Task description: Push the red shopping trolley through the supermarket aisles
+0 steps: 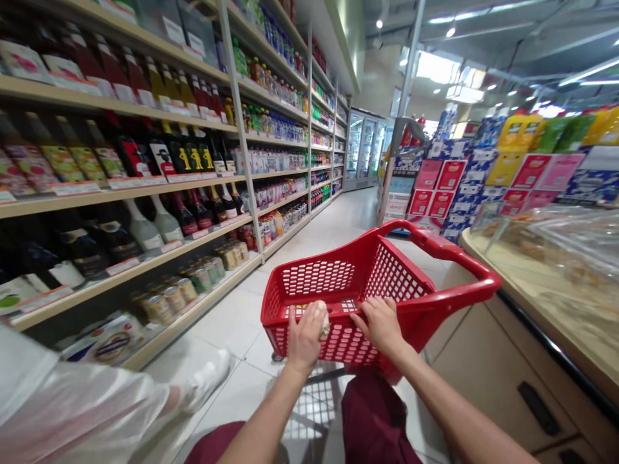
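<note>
A red plastic shopping cart (319,274) with perforated walls stands before me, its handle (464,287) toward the right. Over the cart's near rim, my left hand (305,338) is closed on a crumpled off-white cloth (324,320). The cloth pokes out between the thumb side and the rim. To its right, my right hand (380,322) is wrapped over the same rim with its fingers inside the basket. The fingertips of both hands are partly hidden by the cart wall.
Shelves (145,187) full of bottles and cans line the left. A person's leg in white trousers with a white shoe (207,380) is close at left. A counter (532,309) with wrapped goods borders the right. Stacked boxes (438,187) and glass-door fridges (365,145) stand farther back.
</note>
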The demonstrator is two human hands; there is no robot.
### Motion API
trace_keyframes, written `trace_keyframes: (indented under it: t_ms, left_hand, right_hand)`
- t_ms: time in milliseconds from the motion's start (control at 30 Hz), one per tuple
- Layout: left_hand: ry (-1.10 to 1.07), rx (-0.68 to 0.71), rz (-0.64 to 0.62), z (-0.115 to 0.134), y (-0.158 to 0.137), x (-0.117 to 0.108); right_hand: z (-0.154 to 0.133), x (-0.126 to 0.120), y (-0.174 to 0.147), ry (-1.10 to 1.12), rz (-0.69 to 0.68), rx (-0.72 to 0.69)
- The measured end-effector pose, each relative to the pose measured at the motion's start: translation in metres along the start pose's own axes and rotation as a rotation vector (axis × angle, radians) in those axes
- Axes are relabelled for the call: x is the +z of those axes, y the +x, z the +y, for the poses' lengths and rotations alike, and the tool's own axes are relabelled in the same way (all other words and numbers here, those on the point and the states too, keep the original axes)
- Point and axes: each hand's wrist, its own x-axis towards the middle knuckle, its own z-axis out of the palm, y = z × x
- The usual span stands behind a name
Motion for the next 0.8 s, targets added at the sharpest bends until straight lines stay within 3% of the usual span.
trace_keyframes:
  t_ms: [67,267,400,467,667,800]
  left_hand:
    - [-0.019,0.044,0.002,0.010,0.005,0.004]
    - [0.106,-0.060,0.028,-0.026,-0.015,-0.013]
    - [0.010,0.044,0.007,0.002,-0.004,-0.002]
    - [-0.015,0.071,-0.011,0.004,-0.003,0.000]
    - [0.130,-0.131,-0.008,-0.058,-0.038,-0.026]
    - [0.132,-0.104,0.006,-0.047,-0.039,-0.034]
  right_hand:
    - [0.005,-0.002,-0.003,-0.015,0.005,0.003]
    - [0.013,-0.006,-0.008,-0.014,0.004,0.010]
    - [0.012,-0.006,-0.008,-0.003,0.006,0.024]
    - [0.013,-0.005,-0.010,0.003,0.009,0.015]
    - [-0.001,0.002,-0.009,0.019,0.063,-0.010]
    - [-0.029,0.005,-0.002,0.050,0.067,-0.042]
